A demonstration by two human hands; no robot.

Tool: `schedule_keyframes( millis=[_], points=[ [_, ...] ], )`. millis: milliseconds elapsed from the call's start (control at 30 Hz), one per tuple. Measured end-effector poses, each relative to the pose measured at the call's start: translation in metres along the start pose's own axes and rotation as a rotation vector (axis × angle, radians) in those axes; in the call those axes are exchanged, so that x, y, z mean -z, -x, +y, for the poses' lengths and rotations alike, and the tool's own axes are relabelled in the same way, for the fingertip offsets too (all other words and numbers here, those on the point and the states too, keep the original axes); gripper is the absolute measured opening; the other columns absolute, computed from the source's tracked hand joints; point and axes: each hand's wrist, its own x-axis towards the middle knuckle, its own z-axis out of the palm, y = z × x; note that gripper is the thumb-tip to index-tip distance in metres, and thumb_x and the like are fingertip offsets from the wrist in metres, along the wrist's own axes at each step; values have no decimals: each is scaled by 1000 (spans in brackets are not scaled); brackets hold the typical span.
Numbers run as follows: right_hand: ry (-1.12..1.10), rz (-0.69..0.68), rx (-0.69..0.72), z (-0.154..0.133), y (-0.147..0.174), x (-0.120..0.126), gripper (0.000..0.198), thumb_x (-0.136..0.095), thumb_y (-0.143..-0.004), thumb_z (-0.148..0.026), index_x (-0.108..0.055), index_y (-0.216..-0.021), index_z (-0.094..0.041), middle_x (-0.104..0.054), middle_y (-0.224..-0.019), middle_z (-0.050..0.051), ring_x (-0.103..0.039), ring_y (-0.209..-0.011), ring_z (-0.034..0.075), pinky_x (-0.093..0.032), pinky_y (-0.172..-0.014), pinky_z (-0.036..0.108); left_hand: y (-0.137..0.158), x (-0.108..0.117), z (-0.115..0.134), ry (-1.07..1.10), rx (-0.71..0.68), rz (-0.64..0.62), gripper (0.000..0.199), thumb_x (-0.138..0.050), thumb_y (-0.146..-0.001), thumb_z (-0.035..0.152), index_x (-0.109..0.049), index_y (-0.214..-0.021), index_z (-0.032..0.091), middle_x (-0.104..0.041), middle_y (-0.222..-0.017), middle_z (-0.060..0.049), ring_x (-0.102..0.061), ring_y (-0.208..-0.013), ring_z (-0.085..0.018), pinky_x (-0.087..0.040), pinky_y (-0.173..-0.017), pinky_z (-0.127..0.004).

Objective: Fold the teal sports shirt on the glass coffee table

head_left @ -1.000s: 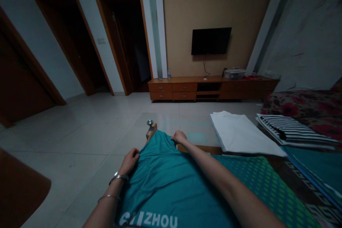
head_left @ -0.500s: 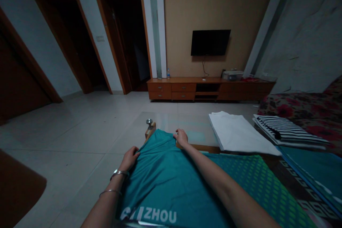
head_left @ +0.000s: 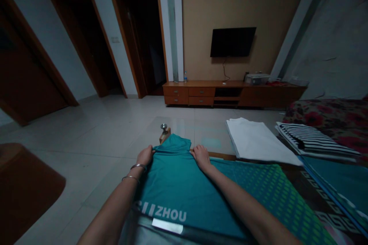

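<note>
Both hands pinch a smooth teal shirt [head_left: 178,183] at its far end — left hand [head_left: 144,155] on the left edge, right hand [head_left: 201,157] on the right. The shirt lies flat at the glass table's [head_left: 184,128] left corner, white lettering near its close end. A folded white cloth [head_left: 258,141] and a striped one [head_left: 313,139] lie well apart — toward the right edge. Bare glass lies beyond the hands.

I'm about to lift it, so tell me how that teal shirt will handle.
The teal shirt is probably floppy: it rumples between the left hand and right hand. Likely light, since it lies thin and flat. Its smooth fabric may slide on the glass table.
</note>
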Motion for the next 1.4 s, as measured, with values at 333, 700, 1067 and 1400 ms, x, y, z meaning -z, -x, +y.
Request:
schedule_keyframes(
  millis=[333,700,1067,1400],
  points=[
    [-102,-15,-11,-1,7,20,31,-44,-95,-38,-65,-98,-17,-63,-96,10,-54,-97,22,-38,-84,30,4,37,-17,73,126,-157,50,-38,-84,56,-63,-78,13,-69,-87,-14,-64,-77,-23,-44,-66,-28],
    [-79,28,66,112,135,48,36,-42,-93,-36,-64,-117,-22,-60,-125,9,-52,-117,24,-40,-99,38,79,36,-49,-1,177,-115,16,-61,-73,32,-59,-72,16,-69,-86,-9,-62,-77,-20,-41,-62,-24],
    [-103,20,84,126,140,31,39,-43,-92,-34,-60,-124,-20,-52,-135,9,-45,-127,24,-38,-105,41,110,49,-35,-116,160,40,29,-51,-81,49,-60,-87,21,-68,-93,-12,-62,-91,-25,-42,-71,-27],
    [-76,10,97,129,141,28,40,-41,-94,-35,-59,-125,-17,-51,-135,9,-44,-128,24,-37,-106,41,133,69,-42,219,279,-137,29,-74,-56,40,-61,-62,15,-67,-65,-6,-64,-68,-25,-46,-58,-29]
  ],
)
